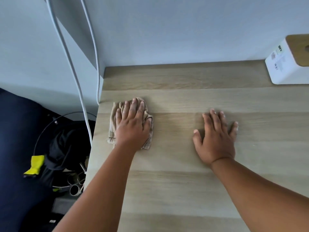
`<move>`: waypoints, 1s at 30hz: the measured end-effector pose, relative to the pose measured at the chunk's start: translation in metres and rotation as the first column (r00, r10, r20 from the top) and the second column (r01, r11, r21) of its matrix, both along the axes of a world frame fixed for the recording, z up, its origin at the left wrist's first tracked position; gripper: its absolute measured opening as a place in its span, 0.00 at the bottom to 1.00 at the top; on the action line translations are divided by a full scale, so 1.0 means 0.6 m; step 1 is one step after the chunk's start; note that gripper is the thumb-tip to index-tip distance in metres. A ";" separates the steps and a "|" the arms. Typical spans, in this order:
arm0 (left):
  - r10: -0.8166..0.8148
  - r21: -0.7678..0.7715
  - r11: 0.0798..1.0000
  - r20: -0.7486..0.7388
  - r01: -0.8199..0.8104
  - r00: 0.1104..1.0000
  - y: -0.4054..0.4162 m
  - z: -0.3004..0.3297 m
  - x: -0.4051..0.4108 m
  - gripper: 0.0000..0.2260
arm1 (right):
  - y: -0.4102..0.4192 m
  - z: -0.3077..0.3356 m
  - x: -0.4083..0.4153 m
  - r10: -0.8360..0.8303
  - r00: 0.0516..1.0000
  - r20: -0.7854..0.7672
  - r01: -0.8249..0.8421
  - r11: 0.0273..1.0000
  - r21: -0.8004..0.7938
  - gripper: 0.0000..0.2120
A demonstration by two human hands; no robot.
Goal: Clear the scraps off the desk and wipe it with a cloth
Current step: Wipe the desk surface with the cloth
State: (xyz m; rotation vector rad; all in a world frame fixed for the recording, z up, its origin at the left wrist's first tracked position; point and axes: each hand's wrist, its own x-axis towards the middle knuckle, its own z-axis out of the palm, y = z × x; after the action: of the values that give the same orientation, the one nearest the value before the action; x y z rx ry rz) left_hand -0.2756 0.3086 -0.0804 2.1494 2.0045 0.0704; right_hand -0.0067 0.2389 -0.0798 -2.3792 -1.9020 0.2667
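Observation:
A crumpled beige cloth (112, 129) lies on the light wooden desk (175, 173) near its left edge. My left hand (133, 124) presses flat on the cloth with straight, spread fingers. Most of the cloth is hidden under that hand. To the right, my right hand (215, 136) rests flat on the bare desk top, fingers straight and spread, holding nothing. No scraps show on the desk surface.
A white box with a wooden lid (289, 64) stands at the desk's back right by the wall. White cables (83, 104) hang down past the left edge. Below, on the floor, a bin with a black bag (66, 148), cardboard tubes and a yellow item (36, 164).

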 end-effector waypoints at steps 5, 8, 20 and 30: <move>0.080 -0.006 0.997 -0.005 -0.080 0.997 -0.107 0.004 0.041 0.32 | -0.001 0.001 0.000 -0.011 1.000 -0.015 0.011 1.000 0.003 0.35; 0.119 -0.014 0.993 -0.001 -0.119 0.993 -0.159 0.006 0.073 0.33 | -0.001 0.002 0.000 -0.014 0.999 -0.036 0.014 1.000 0.002 0.35; 0.271 -0.105 0.960 0.093 -0.261 0.958 -0.254 0.019 0.173 0.41 | -0.028 0.015 0.043 0.094 0.927 -0.362 -0.082 0.995 0.048 0.27; 0.104 -0.261 0.964 0.203 -0.048 0.974 -0.340 0.083 0.234 0.30 | -0.205 0.050 0.067 0.206 0.857 -0.473 -0.193 0.978 0.077 0.20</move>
State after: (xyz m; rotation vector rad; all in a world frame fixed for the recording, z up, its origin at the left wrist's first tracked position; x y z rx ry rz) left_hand -0.1352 0.1048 -0.0304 1.8238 1.8602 0.0516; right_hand 0.0337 0.1159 -0.0495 -1.8572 -1.8777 0.7621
